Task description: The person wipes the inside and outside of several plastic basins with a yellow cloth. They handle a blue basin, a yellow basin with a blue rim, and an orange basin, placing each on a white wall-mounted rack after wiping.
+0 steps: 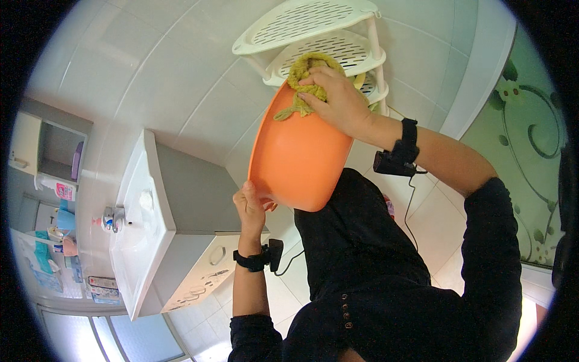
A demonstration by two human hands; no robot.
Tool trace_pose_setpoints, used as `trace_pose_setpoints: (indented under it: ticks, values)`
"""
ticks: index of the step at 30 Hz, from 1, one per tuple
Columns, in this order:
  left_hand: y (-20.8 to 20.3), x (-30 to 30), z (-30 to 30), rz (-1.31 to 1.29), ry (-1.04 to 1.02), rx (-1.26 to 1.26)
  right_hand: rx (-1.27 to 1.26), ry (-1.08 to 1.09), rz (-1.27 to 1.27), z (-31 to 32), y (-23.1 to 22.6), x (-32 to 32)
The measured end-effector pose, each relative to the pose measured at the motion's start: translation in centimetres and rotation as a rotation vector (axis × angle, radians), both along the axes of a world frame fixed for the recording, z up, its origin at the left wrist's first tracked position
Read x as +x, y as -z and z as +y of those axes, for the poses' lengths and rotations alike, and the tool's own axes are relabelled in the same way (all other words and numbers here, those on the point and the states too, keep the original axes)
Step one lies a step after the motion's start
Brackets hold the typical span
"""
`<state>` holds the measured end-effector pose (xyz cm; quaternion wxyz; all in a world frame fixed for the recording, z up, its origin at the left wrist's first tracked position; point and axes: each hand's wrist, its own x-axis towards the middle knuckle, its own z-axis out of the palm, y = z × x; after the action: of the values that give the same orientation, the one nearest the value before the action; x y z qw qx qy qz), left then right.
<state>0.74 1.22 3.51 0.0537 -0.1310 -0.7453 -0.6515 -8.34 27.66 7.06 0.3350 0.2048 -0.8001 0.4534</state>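
Observation:
An orange plastic basin (298, 160) is held up tilted in front of my body. My left hand (250, 205) grips its lower left rim, the fingers curled round the edge and partly hidden. At the basin's upper end, my right hand (338, 99) presses a yellow-green cloth (310, 66) against the rim, with its fingers bent over the bunched fabric. A short end of the cloth hangs over the basin's outer side.
A white tiered shelf rack (307, 27) stands just beyond the basin, close to the cloth. To the left is a white washbasin (142, 223) with a metal tap (113, 218) on a cabinet (202, 271). At the right stands a patterned green glass door (525, 133). Cables hang from both wrist bands.

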Motion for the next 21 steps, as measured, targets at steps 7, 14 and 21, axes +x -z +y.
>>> trace_pose_setpoints:
  ticks: [7, 14, 21]
  values:
    - [-0.9, 0.6, 1.0, 0.051, -0.137, -0.196, 0.455, 0.157, 0.41, -1.3, -0.3, 2.5]
    - [-1.0, 1.0, 1.4, 0.0, -0.159, -0.049, 0.529, -0.198, 0.477, -2.9, -1.3, 4.6]
    - [1.0, 0.9, -1.3, 0.035, -0.041, -0.1, -0.022, -0.019, -0.135, 2.4, 0.6, -3.8]
